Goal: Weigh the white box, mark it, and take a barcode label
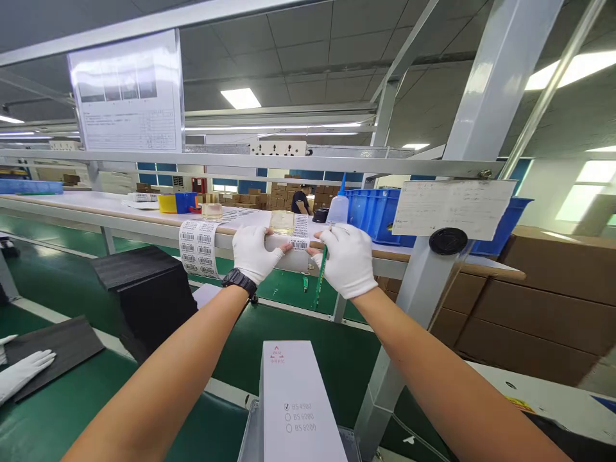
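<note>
Both my hands wear white gloves and reach up to the shelf edge. My left hand [253,252], with a black watch on the wrist, pinches a strip of barcode labels [299,234] lying over the shelf edge. My right hand [345,258] holds a green pen [319,277] pointing down, and its fingertips touch the same label strip from the right. A second sheet of barcode labels [197,248] hangs over the shelf edge to the left. Below me stands a white box [296,404] printed with BS 4500, BS 6000 and BS 8000, the first one ticked.
On the shelf [96,212] stand a squeeze bottle with a blue tip [339,206], a blue bin [375,215], tape rolls [177,202] and a clear tape roll [282,222]. A black stack [144,289] sits on the green conveyor [58,410]. Another person's gloved hand [24,375] rests at the left. Cardboard boxes [543,301] fill the right.
</note>
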`<state>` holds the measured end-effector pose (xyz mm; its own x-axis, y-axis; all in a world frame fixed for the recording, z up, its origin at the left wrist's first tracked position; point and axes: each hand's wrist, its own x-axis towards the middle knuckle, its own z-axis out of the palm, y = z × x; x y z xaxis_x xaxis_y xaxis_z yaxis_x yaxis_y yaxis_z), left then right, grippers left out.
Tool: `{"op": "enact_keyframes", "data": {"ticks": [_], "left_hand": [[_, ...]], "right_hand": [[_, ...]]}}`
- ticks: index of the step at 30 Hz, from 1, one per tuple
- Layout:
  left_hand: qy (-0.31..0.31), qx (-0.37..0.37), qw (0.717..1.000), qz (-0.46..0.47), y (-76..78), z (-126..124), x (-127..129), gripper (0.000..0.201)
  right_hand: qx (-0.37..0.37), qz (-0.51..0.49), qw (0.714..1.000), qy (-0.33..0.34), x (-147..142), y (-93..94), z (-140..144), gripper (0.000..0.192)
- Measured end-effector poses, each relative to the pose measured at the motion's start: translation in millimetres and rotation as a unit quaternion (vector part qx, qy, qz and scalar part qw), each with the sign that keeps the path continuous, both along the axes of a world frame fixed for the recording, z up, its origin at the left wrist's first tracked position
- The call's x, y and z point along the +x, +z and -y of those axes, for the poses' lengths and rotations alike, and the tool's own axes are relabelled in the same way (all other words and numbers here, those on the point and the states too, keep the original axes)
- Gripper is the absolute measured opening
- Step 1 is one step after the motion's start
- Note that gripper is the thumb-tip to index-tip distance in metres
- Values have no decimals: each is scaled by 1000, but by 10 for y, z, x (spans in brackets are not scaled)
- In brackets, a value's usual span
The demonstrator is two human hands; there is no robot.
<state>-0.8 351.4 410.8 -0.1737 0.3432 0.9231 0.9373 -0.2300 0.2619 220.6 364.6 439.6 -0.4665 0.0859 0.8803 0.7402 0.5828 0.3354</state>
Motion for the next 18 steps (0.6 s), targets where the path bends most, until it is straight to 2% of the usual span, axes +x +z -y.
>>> {"op": "enact_keyframes", "data": {"ticks": [4, 8, 11, 13, 15, 16, 18], "left_hand": [[1, -8, 1000, -1, -26, 18, 11, 50], [13, -34, 999, -20, 26, 48, 3, 64], [-21, -66, 995, -66, 94, 125, -95, 74], [-61, -80, 990, -94, 35, 286, -156, 77], [-94, -82, 988, -85, -203, 609, -145, 75], [-108, -85, 989, -62, -393, 841, -100, 71], [-162, -120, 979, 1, -868, 1417, 61, 60]], "right_hand": [[16, 39, 999, -16, -107, 75, -82, 13], [52, 38, 998, 18, -148, 67, 58, 21], [39, 23, 994, 102, -129, -155, 316, 26], [-35, -29, 985, 164, -45, -454, 493, 25], [-160, -120, 961, 192, 126, -830, 632, 22], [-231, -174, 939, 184, 241, -1022, 683, 24], [-362, -276, 879, 141, 494, -1360, 756, 30]]}}
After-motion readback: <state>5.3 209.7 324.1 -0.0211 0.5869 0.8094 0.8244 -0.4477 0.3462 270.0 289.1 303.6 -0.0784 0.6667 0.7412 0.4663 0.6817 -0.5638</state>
